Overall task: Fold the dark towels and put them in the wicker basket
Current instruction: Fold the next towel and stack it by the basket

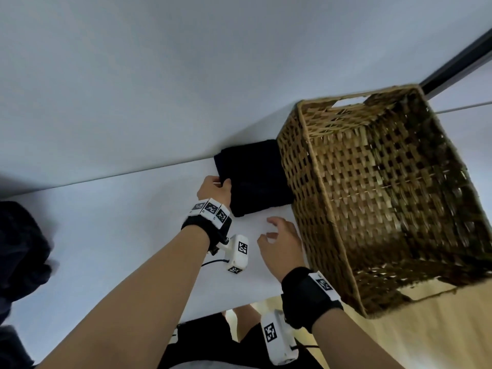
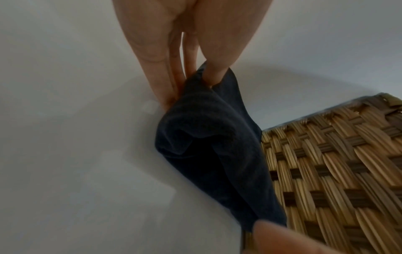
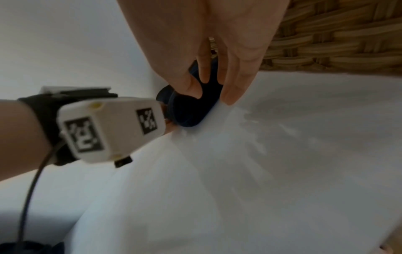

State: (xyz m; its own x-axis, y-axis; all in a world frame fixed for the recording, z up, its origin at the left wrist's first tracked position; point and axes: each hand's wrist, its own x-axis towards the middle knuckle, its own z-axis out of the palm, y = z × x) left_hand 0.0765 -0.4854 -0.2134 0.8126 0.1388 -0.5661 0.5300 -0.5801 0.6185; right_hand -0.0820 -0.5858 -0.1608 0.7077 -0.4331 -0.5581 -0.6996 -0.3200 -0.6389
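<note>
A: Folded dark towel (image 1: 254, 177) on the desk (image 1: 119, 222), touching the wicker basket (image 1: 372, 195). Left hand (image 1: 214, 190) pinches its edge; right hand (image 1: 282, 246) hovers loose, empty.
B: Soft, floppy, probably light. I'd scoop under both sides.

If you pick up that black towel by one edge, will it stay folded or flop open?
Probably flop: the towel already bunches and sags where the left hand pinches its edge. It looks soft, so it likely needs both hands; the right hand hovers open nearby.
</note>
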